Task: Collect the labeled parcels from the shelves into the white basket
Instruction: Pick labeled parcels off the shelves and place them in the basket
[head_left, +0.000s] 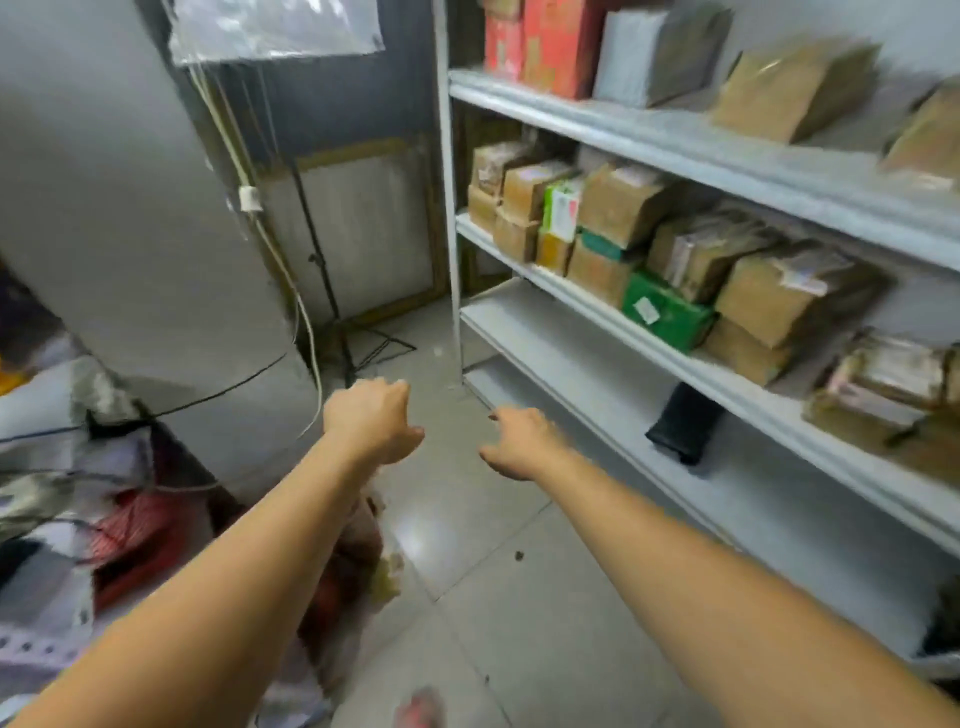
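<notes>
Both my arms stretch forward over the tiled floor. My left hand (371, 418) hangs with loosely curled fingers and holds nothing. My right hand (519, 441) is also empty, fingers relaxed and pointing down-left. To the right stands a white shelf unit (675, 140). Its middle shelf carries several brown labelled parcels (613, 205), a green box (665, 314) and a green-and-white box (562, 208). The top shelf holds red boxes (550, 47), a grey parcel (649, 52) and brown parcels (789, 91). No white basket is in view. The picture is blurred by motion.
A black flat object (683, 423) lies on the lower shelf. A dark tripod stand (332, 291) and a framed panel (363, 228) lean at the back. A grey pillar (130, 208) with cables rises at left; piled bags and red items (130, 530) lie beside it.
</notes>
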